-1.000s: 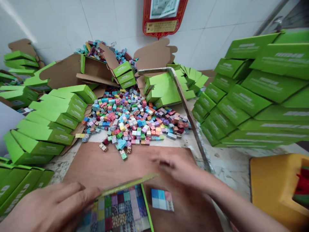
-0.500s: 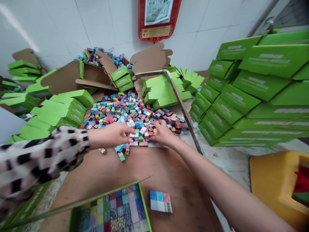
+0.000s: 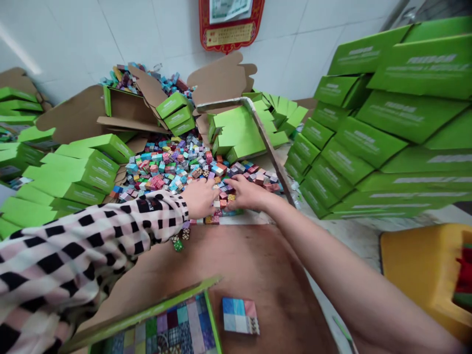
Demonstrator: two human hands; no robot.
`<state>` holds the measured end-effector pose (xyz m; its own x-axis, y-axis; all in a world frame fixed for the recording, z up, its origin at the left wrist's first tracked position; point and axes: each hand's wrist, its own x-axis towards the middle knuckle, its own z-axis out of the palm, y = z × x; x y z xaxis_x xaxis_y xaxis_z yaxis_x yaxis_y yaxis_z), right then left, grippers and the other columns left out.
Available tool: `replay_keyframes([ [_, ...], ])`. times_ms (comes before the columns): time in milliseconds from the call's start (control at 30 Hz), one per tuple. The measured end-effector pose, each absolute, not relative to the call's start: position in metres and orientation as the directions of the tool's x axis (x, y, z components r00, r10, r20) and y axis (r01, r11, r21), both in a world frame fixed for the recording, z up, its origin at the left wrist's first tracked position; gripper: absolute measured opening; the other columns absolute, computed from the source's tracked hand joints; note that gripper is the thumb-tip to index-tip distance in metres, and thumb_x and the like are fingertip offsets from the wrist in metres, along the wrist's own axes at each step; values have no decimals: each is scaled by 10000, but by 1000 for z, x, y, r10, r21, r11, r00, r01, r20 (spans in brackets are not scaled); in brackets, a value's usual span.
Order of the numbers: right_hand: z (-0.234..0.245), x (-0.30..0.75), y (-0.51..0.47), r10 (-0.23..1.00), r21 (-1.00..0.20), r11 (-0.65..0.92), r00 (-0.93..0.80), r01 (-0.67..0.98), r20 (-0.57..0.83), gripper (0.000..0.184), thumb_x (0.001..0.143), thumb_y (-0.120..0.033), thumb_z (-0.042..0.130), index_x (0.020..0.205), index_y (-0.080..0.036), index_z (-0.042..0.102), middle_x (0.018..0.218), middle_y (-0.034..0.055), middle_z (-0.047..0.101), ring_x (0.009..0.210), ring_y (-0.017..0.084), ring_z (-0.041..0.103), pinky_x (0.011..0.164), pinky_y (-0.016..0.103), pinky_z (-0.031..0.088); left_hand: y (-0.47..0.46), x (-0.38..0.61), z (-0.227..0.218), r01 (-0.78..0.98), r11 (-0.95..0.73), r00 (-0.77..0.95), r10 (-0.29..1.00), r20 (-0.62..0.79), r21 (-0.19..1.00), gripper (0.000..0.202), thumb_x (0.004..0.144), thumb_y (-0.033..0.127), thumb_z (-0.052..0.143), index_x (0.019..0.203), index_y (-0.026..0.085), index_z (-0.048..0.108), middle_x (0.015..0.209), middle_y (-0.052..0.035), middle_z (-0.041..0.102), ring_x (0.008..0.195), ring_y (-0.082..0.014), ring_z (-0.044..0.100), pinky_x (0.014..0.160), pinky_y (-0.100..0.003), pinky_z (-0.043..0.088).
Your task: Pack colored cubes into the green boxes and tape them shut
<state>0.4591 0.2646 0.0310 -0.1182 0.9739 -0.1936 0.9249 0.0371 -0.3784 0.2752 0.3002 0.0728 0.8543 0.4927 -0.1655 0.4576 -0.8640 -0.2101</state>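
Note:
A heap of small patterned blocks [image 3: 173,164] in many colours spreads in front of me. My left hand [image 3: 201,197], in a black, white and pink checked sleeve, lies over the heap's near edge, its fingers a little apart and bent down on the blocks; their tips are partly hidden. Beside it, my right hand [image 3: 248,193] reaches in from the right with thumb and fingers spread around loose blocks. Nearer to me, a green box [image 3: 212,314] holds rows of fitted blocks. A small group of joined blocks [image 3: 240,315], blue, white and pink, lies right of that box on the brown board [image 3: 258,260].
Stacked green boxes [image 3: 379,142] rise on the right, above a yellow stool [image 3: 413,265]. More green boxes [image 3: 73,172] lean on the left. A metal rim [image 3: 271,147] borders the heap's right side. Open cardboard boxes [image 3: 132,108] stand behind, near the tiled wall [image 3: 295,44].
My left hand has moved right and forward over the blocks, closer to my right hand. The right hand has stayed at nearly the same place on the heap. The view has shifted slightly.

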Motion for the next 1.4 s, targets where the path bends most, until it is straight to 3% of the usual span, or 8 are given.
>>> replay_keyframes([
  [267,41,438,274,965,-252,-4,-62,968,-256,1044,528,-600,756,1411,-204,364,1375,171,332,1058,348,581,852,410,488,304,259,81,531,-817,799,571,-189,-226,391,790,406,504,1002,114,655,1037,-158,574,1005,-314,533,802,-400,452],
  [400,39,432,275,967,-269,-2,-67,963,-247,918,539,-561,745,1322,-203,428,1349,151,344,997,307,600,800,391,500,303,260,84,579,-768,750,634,-189,-275,444,780,524,510,931,142,677,1042,-148,594,1046,-327,516,834,-409,442],
  [633,40,428,261,967,-269,20,-87,963,-239,895,542,-472,750,1332,-253,392,1366,127,329,938,274,618,755,369,497,296,272,74,652,-717,685,696,-216,-246,508,740,450,589,1152,154,558,1109,-152,586,999,-291,555,811,-383,449],
  [800,44,424,261,970,-236,42,-96,971,-222,812,550,-452,748,1275,-225,459,1301,123,404,916,280,619,705,368,503,297,278,77,629,-723,696,687,-208,-286,579,721,559,600,1141,160,589,1189,-170,518,1113,-336,477,903,-432,400],
  [1000,48,421,253,958,-222,47,-107,974,-267,1089,481,-414,806,1433,-256,301,1332,134,360,947,293,616,712,357,507,307,292,86,676,-686,564,716,-410,-268,761,600,528,745,1237,159,550,1232,-185,509,1067,-333,541,859,-404,458],
  [1200,42,418,254,967,-279,-45,-28,959,-254,967,537,-348,760,1406,-276,341,1287,115,371,920,271,627,722,358,510,310,306,93,724,-638,481,740,-471,-263,643,619,378,763,1193,145,590,1230,-191,540,1014,-325,595,793,-388,498],
  [1300,39,417,258,964,-318,-84,-4,944,-267,1024,511,-352,781,1415,-280,305,1307,117,349,929,272,624,729,364,512,313,304,92,715,-651,504,732,-458,-254,674,613,411,763,1218,175,582,1237,-180,527,1015,-326,586,795,-392,498],
  [1400,36,416,260,967,-324,-86,1,942,-255,829,538,-362,761,1288,-236,433,1289,113,372,925,267,621,735,364,510,316,298,87,709,-659,531,733,-426,-250,662,609,467,750,1198,205,599,1253,-162,498,1092,-343,527,833,-391,479],
])
